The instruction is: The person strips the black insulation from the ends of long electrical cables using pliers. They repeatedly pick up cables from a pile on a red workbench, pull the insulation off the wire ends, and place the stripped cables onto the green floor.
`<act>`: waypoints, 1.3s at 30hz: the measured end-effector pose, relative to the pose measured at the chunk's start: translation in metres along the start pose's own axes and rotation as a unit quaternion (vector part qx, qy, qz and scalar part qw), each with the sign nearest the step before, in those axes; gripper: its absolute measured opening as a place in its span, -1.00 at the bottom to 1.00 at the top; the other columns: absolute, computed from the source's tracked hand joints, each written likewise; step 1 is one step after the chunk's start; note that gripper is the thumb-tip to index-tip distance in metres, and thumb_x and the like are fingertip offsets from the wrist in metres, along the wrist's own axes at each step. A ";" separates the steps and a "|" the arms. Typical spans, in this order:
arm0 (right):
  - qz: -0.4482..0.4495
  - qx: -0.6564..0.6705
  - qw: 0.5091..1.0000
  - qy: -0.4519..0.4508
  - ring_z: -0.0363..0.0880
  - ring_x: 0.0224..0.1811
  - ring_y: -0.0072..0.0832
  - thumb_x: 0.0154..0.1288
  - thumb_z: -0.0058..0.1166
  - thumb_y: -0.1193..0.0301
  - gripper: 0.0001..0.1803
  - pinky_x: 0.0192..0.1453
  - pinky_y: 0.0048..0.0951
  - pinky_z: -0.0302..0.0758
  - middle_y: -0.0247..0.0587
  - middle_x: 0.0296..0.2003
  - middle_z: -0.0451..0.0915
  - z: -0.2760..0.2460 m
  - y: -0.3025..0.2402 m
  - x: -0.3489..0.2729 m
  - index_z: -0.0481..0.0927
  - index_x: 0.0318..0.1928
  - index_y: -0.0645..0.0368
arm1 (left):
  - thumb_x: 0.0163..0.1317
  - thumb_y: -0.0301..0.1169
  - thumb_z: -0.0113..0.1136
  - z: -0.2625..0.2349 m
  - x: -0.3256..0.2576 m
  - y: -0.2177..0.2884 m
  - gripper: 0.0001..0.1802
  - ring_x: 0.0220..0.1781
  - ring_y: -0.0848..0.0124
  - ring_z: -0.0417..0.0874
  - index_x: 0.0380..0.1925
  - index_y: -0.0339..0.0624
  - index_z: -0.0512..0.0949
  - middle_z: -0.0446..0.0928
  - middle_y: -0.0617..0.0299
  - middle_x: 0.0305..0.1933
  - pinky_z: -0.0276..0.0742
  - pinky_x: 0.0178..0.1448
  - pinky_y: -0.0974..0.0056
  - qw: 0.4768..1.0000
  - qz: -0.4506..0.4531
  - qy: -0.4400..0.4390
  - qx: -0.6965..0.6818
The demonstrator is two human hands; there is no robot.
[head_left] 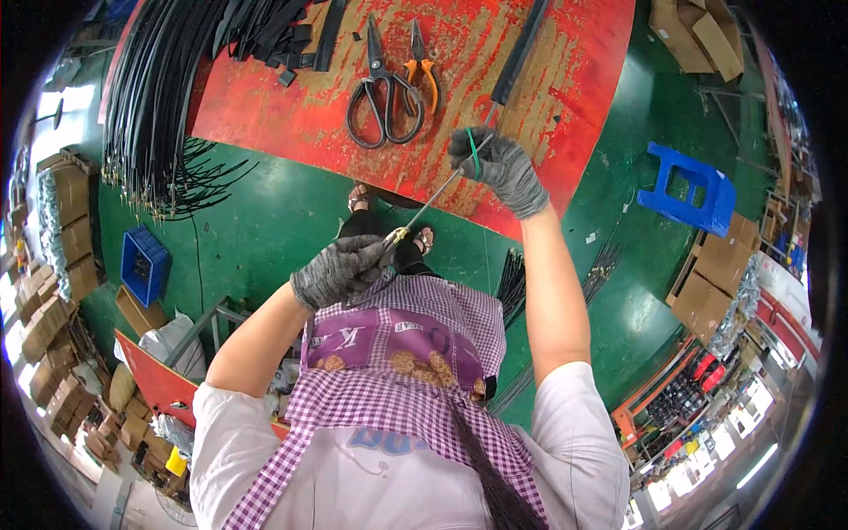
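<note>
A: What is lying on the worn red wooden surface (291, 106)?

B: A bundle of long black strips (155, 97) and large black-handled shears (382, 93).

A: And the hands?

B: The grey-gloved right hand (499, 163) is pinching a thin metal rod (435, 196) at its upper end, fingers pressed together. The grey-gloved left hand (340, 269) is closing its fingers round the lower end. The rod is hanging off the surface, above the lap. This is judged a threading step, calling for a steady, aligned pull.

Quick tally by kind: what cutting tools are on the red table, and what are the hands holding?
Large black scissors: 1
Orange-handled pliers: 1
Thin rod held between left hand and right hand: 1
Total: 3
</note>
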State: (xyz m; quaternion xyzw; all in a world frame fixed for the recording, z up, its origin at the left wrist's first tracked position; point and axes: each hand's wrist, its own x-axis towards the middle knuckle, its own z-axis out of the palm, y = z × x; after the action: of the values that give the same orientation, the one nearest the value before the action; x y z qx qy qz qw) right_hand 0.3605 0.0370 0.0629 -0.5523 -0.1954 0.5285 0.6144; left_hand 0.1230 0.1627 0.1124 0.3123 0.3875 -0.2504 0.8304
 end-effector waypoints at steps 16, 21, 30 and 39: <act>-0.033 -0.404 0.907 0.112 0.48 -0.42 -0.41 -0.12 0.13 0.41 -0.76 -0.35 -0.44 0.39 -0.14 -0.49 0.47 0.021 -0.037 -0.089 0.44 -0.38 0.20 | 0.16 -0.33 -0.09 0.081 0.059 0.051 -0.76 -0.48 0.61 0.36 -0.29 -0.27 0.43 0.38 0.36 -0.55 0.35 -0.36 0.45 0.922 0.143 -0.054 0.356; -0.036 -0.150 0.973 0.173 0.45 -0.31 -0.57 0.05 -0.01 0.46 -0.72 -0.28 -0.54 0.39 -0.24 -0.31 0.48 0.038 -0.034 -0.162 0.41 -0.17 0.23 | 0.17 -0.40 -0.11 0.117 0.032 0.033 -0.76 -0.36 0.63 0.38 -0.21 -0.28 0.41 0.43 0.32 -0.44 0.36 -0.26 0.47 0.901 0.156 -0.074 0.398; -0.127 -0.002 0.975 0.180 0.37 -0.25 -0.61 0.04 -0.01 0.54 -0.72 -0.15 -0.57 0.33 -0.35 -0.28 0.44 0.078 -0.009 -0.229 0.42 -0.17 0.16 | 0.17 -0.43 -0.11 0.135 -0.012 -0.022 -0.63 -0.27 0.64 0.35 0.01 -0.22 0.28 0.44 0.32 -0.35 0.34 -0.19 0.49 0.903 0.144 -0.170 0.369; -0.174 0.005 0.949 0.264 0.39 -0.26 -0.61 0.18 -0.11 0.36 -0.59 -0.11 -0.54 0.36 -0.33 -0.27 0.43 0.110 0.054 -0.249 0.26 0.03 0.25 | 0.15 -0.41 -0.07 0.149 -0.022 -0.052 -0.76 -0.41 0.54 0.40 -0.20 -0.27 0.40 0.44 0.27 -0.40 0.36 -0.32 0.44 0.810 0.356 -0.170 0.434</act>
State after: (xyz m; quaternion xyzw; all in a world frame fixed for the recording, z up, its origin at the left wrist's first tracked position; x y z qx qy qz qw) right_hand 0.1559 -0.1359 0.1349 -0.6267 -0.1164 0.2497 0.7290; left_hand 0.1484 0.0250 0.1882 0.7087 -0.0467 -0.1280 0.6923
